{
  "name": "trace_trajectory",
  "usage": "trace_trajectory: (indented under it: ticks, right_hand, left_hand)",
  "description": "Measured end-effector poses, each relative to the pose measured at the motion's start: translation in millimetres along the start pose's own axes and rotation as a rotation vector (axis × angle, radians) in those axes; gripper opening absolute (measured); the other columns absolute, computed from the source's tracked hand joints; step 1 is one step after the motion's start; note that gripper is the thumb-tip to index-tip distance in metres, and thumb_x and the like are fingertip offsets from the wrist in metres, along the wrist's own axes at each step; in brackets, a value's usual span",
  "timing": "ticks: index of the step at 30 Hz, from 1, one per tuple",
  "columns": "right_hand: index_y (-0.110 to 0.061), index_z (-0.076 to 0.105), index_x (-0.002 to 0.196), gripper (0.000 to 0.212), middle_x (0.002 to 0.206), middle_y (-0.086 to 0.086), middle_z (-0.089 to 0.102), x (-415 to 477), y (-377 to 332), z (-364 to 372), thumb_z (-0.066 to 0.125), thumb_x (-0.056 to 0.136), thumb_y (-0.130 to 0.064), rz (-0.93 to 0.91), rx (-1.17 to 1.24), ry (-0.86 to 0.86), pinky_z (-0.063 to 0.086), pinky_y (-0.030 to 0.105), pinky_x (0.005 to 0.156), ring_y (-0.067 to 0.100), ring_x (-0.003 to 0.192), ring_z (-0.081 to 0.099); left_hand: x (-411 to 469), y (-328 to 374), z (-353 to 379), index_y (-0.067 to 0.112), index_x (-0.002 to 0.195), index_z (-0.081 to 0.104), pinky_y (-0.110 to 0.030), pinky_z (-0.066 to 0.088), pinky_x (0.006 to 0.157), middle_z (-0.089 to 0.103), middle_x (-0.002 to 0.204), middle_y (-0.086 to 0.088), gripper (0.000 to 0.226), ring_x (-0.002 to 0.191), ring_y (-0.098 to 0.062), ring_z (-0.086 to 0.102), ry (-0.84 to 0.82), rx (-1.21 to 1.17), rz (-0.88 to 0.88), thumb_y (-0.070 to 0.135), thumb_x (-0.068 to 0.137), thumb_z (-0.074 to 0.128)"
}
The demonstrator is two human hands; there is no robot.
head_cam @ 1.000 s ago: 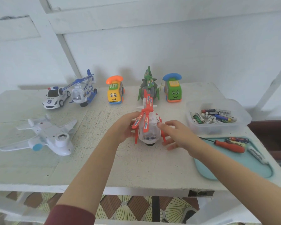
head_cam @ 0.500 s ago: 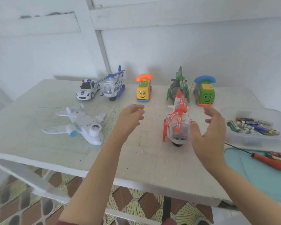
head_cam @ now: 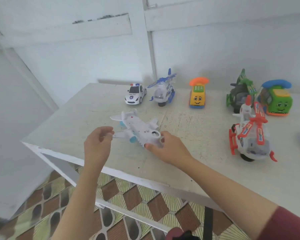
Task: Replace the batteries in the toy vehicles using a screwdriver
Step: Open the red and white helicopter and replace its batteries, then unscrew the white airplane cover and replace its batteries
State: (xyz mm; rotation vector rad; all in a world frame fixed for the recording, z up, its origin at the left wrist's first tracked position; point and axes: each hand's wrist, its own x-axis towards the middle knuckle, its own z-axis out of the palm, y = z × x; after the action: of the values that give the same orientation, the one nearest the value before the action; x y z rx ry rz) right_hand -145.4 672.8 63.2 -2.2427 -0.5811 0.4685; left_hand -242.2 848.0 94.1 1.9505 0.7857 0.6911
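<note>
Both hands have left the red-and-white helicopter [head_cam: 249, 134] and swung across to the white toy plane [head_cam: 139, 129]; a second ago they were cupped around the helicopter, which now stands alone on the worktop [head_cam: 189, 156] to my right. My right hand's [head_cam: 164, 148] grip is closing on the plane's nose end, thumb under the front and fingertips at the round fitting on top. My left hand [head_cam: 98, 144] has its grip half curled, fingers loose, just beside the near wing; I cannot tell whether it touches the wingtip yet. The plane lies near the worktop's left front corner, nose toward me.

I read this as a change of toy: the plane is the one in hand now, and its battery cover has yet to be reached. The screwdriver and the tub of batteries, in sight a second ago on my right, have fallen out of view as my head turned left. At the back, the police car [head_cam: 135, 95], blue helicopter [head_cam: 163, 94], yellow phone car [head_cam: 197, 96], green helicopter [head_cam: 239, 94] and green phone car [head_cam: 277, 99] sit untouched.
</note>
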Motion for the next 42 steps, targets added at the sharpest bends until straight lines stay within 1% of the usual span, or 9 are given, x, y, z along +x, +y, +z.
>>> trace_trajectory:
  ticks: [5, 11, 14, 17, 23, 29, 33, 37, 42]
  right_hand:
    - [-0.014, 0.053, 0.094, 0.021, 0.096, 0.002, 0.059, 12.0, -0.3, 10.9, 0.067, 0.083, -0.026, 0.013, 0.202, 0.163, 0.037, 0.022, 0.058, 0.011, 0.076, 0.05]
    - [-0.021, 0.046, 0.086, 0.021, 0.092, -0.006, 0.059, -1.3, 4.4, -0.2, 0.067, 0.082, -0.023, -0.124, 0.173, 0.32, 0.043, 0.029, 0.063, 0.015, 0.079, 0.054]
    - [-0.019, 0.045, 0.082, 0.02, 0.092, -0.004, 0.057, -10.7, 2.6, 2.1, 0.065, 0.085, -0.021, -0.03, 0.413, 0.391, 0.056, 0.032, 0.064, 0.017, 0.083, 0.06]
    - [-0.014, 0.046, 0.082, 0.019, 0.096, 0.004, 0.057, -19.8, 0.0, 4.9, 0.064, 0.087, -0.016, 0.085, 0.682, 0.396, 0.06, 0.029, 0.063, 0.019, 0.09, 0.064]
    - [-0.019, 0.045, 0.084, 0.021, 0.088, -0.002, 0.056, -44.8, -2.1, 22.7, 0.064, 0.079, -0.027, -0.15, 0.55, 0.599, 0.049, 0.024, 0.064, 0.017, 0.081, 0.058]
    - [-0.021, 0.053, 0.101, 0.031, 0.103, 0.006, 0.061, -71.2, 4.9, 22.9, 0.072, 0.077, -0.031, -0.415, 0.552, 0.563, 0.052, 0.022, 0.083, 0.016, 0.102, 0.061]
    - [-0.016, 0.053, 0.103, 0.045, 0.095, 0.001, 0.068, -82.0, 7.8, -3.9, 0.056, 0.074, -0.05, -0.267, 0.909, 0.474, 0.054, 0.03, 0.072, 0.02, 0.088, 0.067]
    - [-0.02, 0.05, 0.122, 0.069, 0.111, 0.001, 0.068, -87.5, 7.8, -28.2, 0.059, 0.066, -0.059, -0.135, 0.936, 0.388, 0.055, 0.029, 0.07, 0.021, 0.089, 0.07]
    - [-0.012, 0.064, 0.105, 0.027, 0.094, 0.004, 0.074, -113.0, 6.9, -42.4, 0.059, 0.082, -0.025, -0.191, 1.002, 0.524, 0.055, 0.03, 0.063, 0.024, 0.074, 0.071]
  left_hand:
    - [6.0, -22.5, -21.4, 0.031, 0.094, 0.062, -0.044, 0.051, 0.09, 0.069, 0.092, 0.009, 0.03, 0.095, -0.022, 0.064, -0.01, -0.052, -0.03, 0.004, 0.093, 0.05]
    - [16.6, -36.8, -26.3, 0.018, 0.113, 0.061, -0.037, 0.052, 0.076, 0.066, 0.103, -0.002, 0.018, 0.093, -0.021, 0.063, -0.126, -0.078, -0.182, 0.017, 0.095, 0.056]
    - [15.0, -27.8, -20.2, 0.01, 0.116, 0.056, -0.04, 0.054, 0.072, 0.065, 0.109, -0.013, 0.04, 0.094, -0.027, 0.065, -0.334, -0.324, -0.472, 0.042, 0.092, 0.058]
    - [6.8, -15.8, -11.8, 0.01, 0.122, 0.051, -0.053, 0.054, 0.082, 0.065, 0.114, -0.02, 0.069, 0.102, -0.036, 0.067, -0.507, -0.647, -0.572, 0.06, 0.075, 0.056]
    - [-25.5, 7.8, 31.3, 0.023, 0.14, 0.04, -0.057, 0.054, 0.086, 0.062, 0.128, -0.011, 0.083, 0.111, -0.034, 0.064, -0.697, -0.857, -0.409, 0.044, 0.071, 0.079]
    - [-34.4, 33.1, 46.2, 0.018, 0.115, 0.062, -0.033, 0.055, 0.062, 0.074, 0.097, 0.002, 0.029, 0.089, -0.021, 0.07, -0.559, -0.865, -0.211, 0.015, 0.086, 0.065]
    - [-28.0, 42.6, 44.0, 0.022, 0.104, 0.065, -0.033, 0.055, 0.06, 0.074, 0.089, 0.005, 0.027, 0.078, -0.016, 0.07, -0.678, -0.793, -0.108, 0.01, 0.08, 0.07]
    - [-24.1, 56.5, 44.5, 0.016, 0.117, 0.06, -0.031, 0.055, 0.059, 0.074, 0.099, 0.0, 0.05, 0.083, -0.018, 0.071, -0.837, -0.702, -0.014, 0.019, 0.068, 0.072]
    - [-39.8, 76.2, 59.9, 0.017, 0.109, 0.065, -0.031, 0.057, 0.067, 0.074, 0.1, -0.003, 0.039, 0.09, -0.022, 0.071, -1.014, -0.593, 0.087, 0.026, 0.072, 0.071]
